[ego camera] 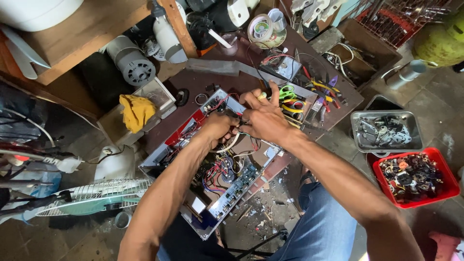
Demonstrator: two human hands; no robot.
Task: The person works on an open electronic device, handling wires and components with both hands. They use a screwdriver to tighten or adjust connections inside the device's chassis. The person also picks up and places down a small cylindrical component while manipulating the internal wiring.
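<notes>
An opened electronics chassis (159,159) lies tilted across a dark worktable, full of circuit boards (232,191) and red, blue and black wires (217,174). My left hand (218,126) and my right hand (261,118) meet over its upper middle. Both pinch at wires or a small part there; the fingers hide exactly what they grip. My forearms reach up from the bottom of the view, over my blue jeans (324,227).
Pliers, cutters and green-handled scissors (290,94) lie just right of my hands. A yellow cloth (137,111) rests on a clear box at left. A metal tray (386,130) and a red bin (415,176) of parts sit on the floor at right. A fan grille (96,195) lies lower left.
</notes>
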